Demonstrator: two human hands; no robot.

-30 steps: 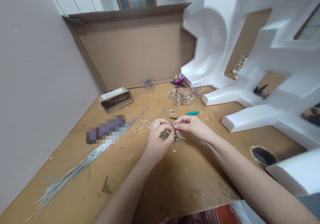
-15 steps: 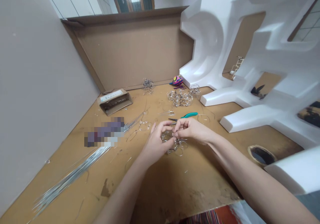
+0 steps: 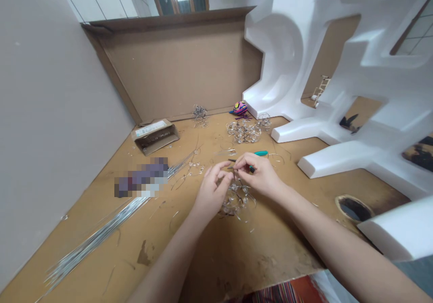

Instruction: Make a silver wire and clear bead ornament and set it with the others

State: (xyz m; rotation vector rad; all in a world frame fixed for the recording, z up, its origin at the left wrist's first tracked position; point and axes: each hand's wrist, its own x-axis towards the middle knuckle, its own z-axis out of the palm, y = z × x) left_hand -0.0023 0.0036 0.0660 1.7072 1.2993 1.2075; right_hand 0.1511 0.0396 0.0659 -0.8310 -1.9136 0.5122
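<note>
A tangled wire piece with clear beads (image 3: 236, 199) hangs or rests beneath my fingertips; I cannot tell whether it touches the table. My left hand (image 3: 214, 186) is closed, thumb and fingertips pinching the top of this piece. Right against it, my right hand (image 3: 256, 171) pinches a thin wire at the same spot, its fingers curled. Just beyond my right hand lie pliers with green handles (image 3: 261, 153), partly covered by that hand. Finished-looking clusters of wire and beads (image 3: 244, 132) sit farther back.
A bundle of straight wires (image 3: 101, 235) lies at left, beside a blurred purple object (image 3: 142, 176). An open cardboard box (image 3: 155, 136) stands behind. Loose beads (image 3: 195, 167) are scattered near my left hand. White foam packing (image 3: 324, 158) borders the right, near a round hole (image 3: 354, 208).
Both hands have risen slightly and drawn together at the fingertips. The beaded wire piece now shows more fully below them, and my right hand covers more of the pliers.
</note>
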